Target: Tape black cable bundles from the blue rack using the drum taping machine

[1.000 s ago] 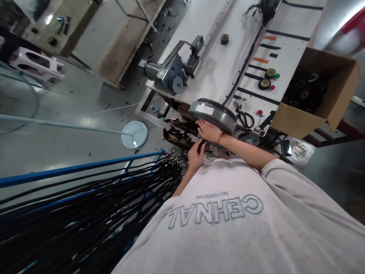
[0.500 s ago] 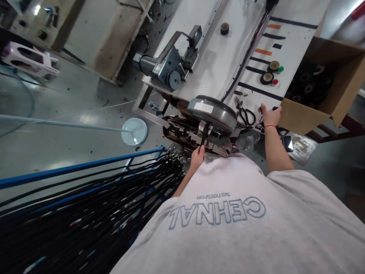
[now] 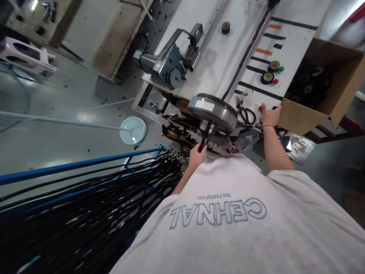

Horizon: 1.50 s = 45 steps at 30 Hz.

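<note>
My left hand (image 3: 197, 155) is closed around the black-wrapped end of a wire bundle (image 3: 204, 139), just in front of a round grey drum machine (image 3: 212, 110). The rest of the dark bundle (image 3: 245, 57) runs from behind the drum up along the white table. At the table's right front edge rests my right hand (image 3: 270, 116), thumb and fingers apart, with nothing visible in it. Its thumb is beside a small dark red button, partly covered. Black-handled scissors (image 3: 246, 114) lie left of this hand.
A motor unit (image 3: 171, 68) stands on the table's left. Tape rolls (image 3: 267, 78) lie by green and red buttons. To the right is a cardboard box (image 3: 308, 114) of rolls. Many black cables (image 3: 94, 205) hang over a blue rack (image 3: 85, 163) at lower left.
The bundle end at my left hand shows longer and tilts more. Along the table, the bundle has shifted and looks straighter. My right hand stays at the table edge.
</note>
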Each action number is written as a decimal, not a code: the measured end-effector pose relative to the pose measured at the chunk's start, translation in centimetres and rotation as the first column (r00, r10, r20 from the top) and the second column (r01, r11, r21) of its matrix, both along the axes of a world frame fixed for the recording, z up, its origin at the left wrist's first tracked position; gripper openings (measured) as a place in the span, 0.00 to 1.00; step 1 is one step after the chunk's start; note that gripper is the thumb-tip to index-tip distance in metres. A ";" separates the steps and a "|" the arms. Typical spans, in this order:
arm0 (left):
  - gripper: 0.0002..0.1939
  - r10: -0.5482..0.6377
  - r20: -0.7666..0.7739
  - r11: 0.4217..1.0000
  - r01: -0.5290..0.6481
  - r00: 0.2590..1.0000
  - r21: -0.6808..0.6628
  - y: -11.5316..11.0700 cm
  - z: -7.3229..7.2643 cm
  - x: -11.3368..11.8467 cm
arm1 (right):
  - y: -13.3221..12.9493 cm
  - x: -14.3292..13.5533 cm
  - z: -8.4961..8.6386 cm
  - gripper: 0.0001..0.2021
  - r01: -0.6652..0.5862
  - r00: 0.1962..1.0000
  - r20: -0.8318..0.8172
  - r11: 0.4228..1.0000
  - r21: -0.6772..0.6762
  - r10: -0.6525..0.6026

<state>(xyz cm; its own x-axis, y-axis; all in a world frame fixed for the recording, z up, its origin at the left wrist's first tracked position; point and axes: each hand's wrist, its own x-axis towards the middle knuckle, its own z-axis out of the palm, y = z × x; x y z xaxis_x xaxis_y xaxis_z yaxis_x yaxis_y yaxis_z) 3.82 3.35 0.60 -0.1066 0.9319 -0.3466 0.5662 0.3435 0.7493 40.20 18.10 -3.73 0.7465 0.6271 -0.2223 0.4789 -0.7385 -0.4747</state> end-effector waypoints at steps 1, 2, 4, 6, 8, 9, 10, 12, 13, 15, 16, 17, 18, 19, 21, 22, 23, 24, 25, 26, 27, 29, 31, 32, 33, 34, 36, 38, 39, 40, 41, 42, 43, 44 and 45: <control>0.12 -0.003 -0.011 1.000 0.003 1.000 0.013 0.3 0.0 0.2 | 0.0 -0.1 0.2 0.48 0.006 1.000 -0.008 1.000 0.006 -0.006; 0.12 -0.007 -0.021 0.999 0.008 1.000 0.032 0.7 0.1 0.4 | 0.0 -0.2 0.4 0.48 0.009 1.000 -0.016 1.000 0.012 -0.009; 0.12 -0.018 -0.036 0.997 0.021 0.999 0.072 1.6 0.1 0.7 | -0.2 -0.5 0.9 0.48 0.015 0.999 -0.030 1.000 0.022 -0.014; 0.12 -0.031 -0.040 0.994 0.035 0.999 0.106 2.5 0.2 0.9 | -0.3 -0.7 1.4 0.47 0.020 0.999 -0.043 0.999 0.030 -0.019; 0.11 -0.035 -0.051 0.990 0.041 0.998 0.132 3.2 0.2 1.1 | -0.5 -0.9 1.6 0.47 0.025 0.999 -0.049 0.999 0.032 -0.024; 0.10 -0.035 -0.059 0.989 0.044 0.998 0.141 3.5 0.2 1.2 | -0.5 -1.0 1.7 0.47 0.024 0.999 -0.047 0.999 0.033 -0.023; 0.10 -0.035 -0.070 0.988 0.045 0.997 0.147 3.7 0.1 1.2 | -0.5 -1.0 1.7 0.47 0.021 0.999 -0.041 0.999 0.036 -0.020; 0.11 -0.043 -0.091 0.988 0.056 0.995 0.145 3.8 -0.2 1.2 | -0.5 -1.0 1.5 0.47 0.016 1.000 -0.019 0.999 0.043 -0.015; 0.12 -0.052 -0.095 0.989 0.065 0.994 0.132 3.7 -0.4 1.2 | -0.5 -1.0 1.2 0.47 0.012 1.000 -0.010 0.999 0.048 -0.012; 0.12 -0.061 -0.109 0.993 0.072 0.992 0.096 3.1 -1.1 0.9 | -0.4 -0.8 0.7 0.47 0.007 1.000 0.003 0.998 0.056 -0.008; 0.11 -0.059 -0.129 0.995 0.069 0.990 0.078 2.7 -1.6 0.6 | -0.3 -0.6 0.4 0.46 0.004 1.000 0.006 0.998 0.064 -0.005; 0.11 -0.053 -0.157 0.996 0.064 0.986 0.063 2.2 -2.1 0.3 | -0.3 -0.5 0.2 0.46 -0.001 1.000 0.009 0.997 0.075 0.000; 0.10 -0.044 -0.192 0.997 0.054 0.980 0.048 1.6 -2.7 -0.1 | -0.2 -0.3 -0.1 0.45 -0.006 1.000 0.012 0.996 0.085 0.005; 0.10 -0.034 -0.227 0.999 0.042 0.973 0.031 1.0 -3.3 -0.5 | -0.2 -0.2 -0.3 0.45 -0.011 1.000 0.017 0.996 0.090 0.010; 0.10 -0.032 -0.268 0.999 0.023 0.963 -0.038 -0.2 -4.5 -1.4 | -0.1 0.0 -0.6 0.47 -0.017 1.000 0.023 0.996 0.082 0.015; 0.09 -0.036 -0.273 0.996 0.013 0.961 -0.084 -0.9 -5.1 -1.8 | -0.1 0.0 -0.6 0.48 -0.016 1.000 0.023 0.997 0.074 0.014; 0.09 -0.040 -0.273 0.992 0.005 0.961 -0.127 -1.5 -5.6 -2.2 | -0.1 0.1 -0.6 0.49 -0.012 1.000 0.021 0.998 0.069 0.011; 0.08 -0.043 -0.266 0.987 0.000 0.963 -0.160 -2.1 -6.0 -2.5 | -0.1 0.1 -0.6 0.50 -0.007 1.000 0.015 0.998 0.069 0.006; 0.08 -0.045 -0.255 0.984 0.000 0.966 -0.177 -2.6 -6.2 -2.8 | -0.1 0.1 -0.5 0.50 -0.002 1.000 0.007 0.997 0.072 0.002; 0.08 -0.045 -0.239 0.985 0.002 0.970 -0.175 -3.1 -6.3 -3.1 | -0.1 0.1 -0.4 0.50 0.002 1.000 -0.002 0.997 0.076 -0.002; 0.07 -0.038 -0.220 0.988 0.004 0.975 -0.156 -3.6 -6.2 -3.3 | -0.1 0.1 -0.4 0.49 0.004 1.000 -0.009 0.997 0.078 -0.004; 0.09 -0.009 -0.185 0.996 -0.007 0.983 -0.084 -4.3 -5.6 -3.5 | -0.1 0.2 -0.3 0.47 0.008 1.000 -0.020 0.997 0.079 -0.006; 0.11 0.043 -0.169 0.999 -0.044 0.985 -0.002 -4.8 -4.4 -3.5 | 0.0 0.3 -0.5 0.46 0.009 1.000 -0.026 0.997 0.077 -0.007; 0.12 0.072 -0.166 0.997 -0.067 0.983 0.036 -4.9 -3.8 -3.5 | 0.0 0.3 -0.6 0.46 0.010 1.000 -0.026 0.997 0.078 -0.008; 0.13 0.098 -0.163 0.994 -0.088 0.982 0.072 -4.9 -3.1 -3.4 | 0.0 0.4 -0.7 0.46 0.008 1.000 -0.026 0.997 0.079 -0.006; 0.13 0.120 -0.155 0.989 -0.105 0.981 0.102 -4.8 -2.5 -3.2 | 0.0 0.5 -0.8 0.47 0.005 1.000 -0.024 0.997 0.081 -0.004; 0.14 0.149 -0.127 0.980 -0.129 0.981 0.148 -4.4 -1.5 -2.8 | 0.1 0.5 -1.0 0.48 0.001 1.000 -0.018 0.996 0.085 0.000; 0.13 0.164 -0.099 0.974 -0.145 0.981 0.172 -3.7 -0.8 -2.2 | 0.1 0.5 -1.0 0.48 0.001 1.000 -0.020 0.996 0.084 0.000; 0.13 0.169 -0.093 0.973 -0.151 0.981 0.172 -3.2 -0.6 -1.9 | 0.1 0.5 -0.9 0.48 0.004 1.000 -0.024 0.997 0.081 -0.002; 0.12 0.171 -0.092 0.974 -0.154 0.981 0.167 -2.8 -0.5 -1.6 | 0.1 0.5 -0.8 0.48 0.005 1.000 -0.030 0.997 0.078 -0.003; 0.12 0.173 -0.096 0.975 -0.157 0.980 0.158 -2.4 -0.4 -1.3 | 0.1 0.4 -0.7 0.49 0.005 0.999 -0.035 0.997 0.076 -0.003; 0.11 0.171 -0.101 0.977 -0.156 0.980 0.146 -1.9 -0.3 -1.0 | 0.1 0.4 -0.6 0.49 0.006 0.999 -0.040 0.997 0.074 -0.003; 0.11 0.168 -0.108 0.979 -0.153 0.980 0.135 -1.5 -0.3 -0.7 | 0.1 0.3 -0.5 0.49 0.005 0.999 -0.044 0.997 0.073 -0.002; 0.11 0.160 -0.114 0.981 -0.145 0.981 0.127 -1.1 -0.2 -0.5 | 0.1 0.3 -0.4 0.49 0.004 0.999 -0.045 0.997 0.075 -0.001; 0.10 0.148 -0.120 0.983 -0.133 0.982 0.124 -0.7 -0.2 -0.2 | 0.1 0.2 -0.4 0.50 0.003 0.999 -0.044 0.997 0.080 0.000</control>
<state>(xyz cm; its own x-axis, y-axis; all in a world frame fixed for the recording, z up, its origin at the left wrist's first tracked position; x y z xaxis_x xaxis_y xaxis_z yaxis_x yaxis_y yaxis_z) 3.59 2.69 0.40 -0.2758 0.9372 -0.2135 0.6121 0.3425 0.7128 40.41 18.19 -4.11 0.7381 0.6432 -0.2039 0.4555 -0.6979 -0.5527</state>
